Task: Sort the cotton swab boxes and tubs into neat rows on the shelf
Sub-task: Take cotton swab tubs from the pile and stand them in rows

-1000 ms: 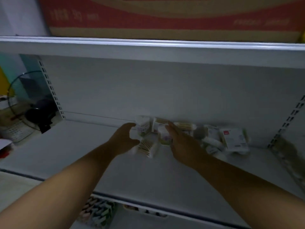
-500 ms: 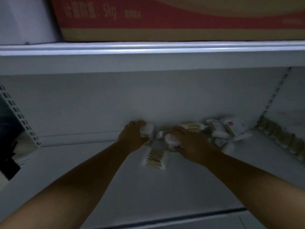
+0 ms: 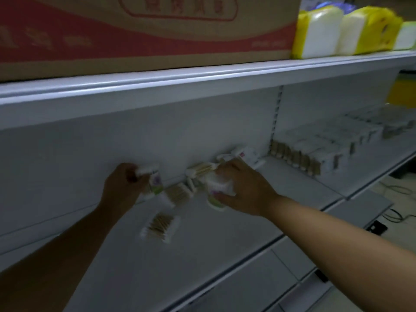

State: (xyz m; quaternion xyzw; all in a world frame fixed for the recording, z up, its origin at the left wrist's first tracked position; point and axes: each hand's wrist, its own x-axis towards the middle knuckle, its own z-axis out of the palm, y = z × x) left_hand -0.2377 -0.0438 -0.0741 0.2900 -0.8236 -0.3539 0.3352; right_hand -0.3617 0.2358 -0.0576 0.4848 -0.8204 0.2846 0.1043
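Both hands reach deep into a dim white shelf [image 3: 225, 233]. My left hand [image 3: 122, 184] grips a round cotton swab tub [image 3: 154, 180] with a white lid and a green and purple label, close to the back wall. My right hand [image 3: 244, 188] curls round a second white tub [image 3: 217, 190] of the same kind. Between them lies a clear swab box [image 3: 177, 193], another swab box [image 3: 201, 168] lies behind it, and one clear box [image 3: 161, 225] lies alone nearer the front. White packets [image 3: 247, 155] pile up behind my right hand.
A red and brown carton [image 3: 146, 30] fills the shelf above, with yellow tissue packs [image 3: 346, 30] to its right. The neighbouring shelf bay on the right holds rows of boxes [image 3: 315, 154]. Cables lie on the floor [image 3: 396, 212] at far right.
The camera swung right and the view tilted. Both hands still hold their tubs near the back wall; the left tub sits slightly further left of the pile.
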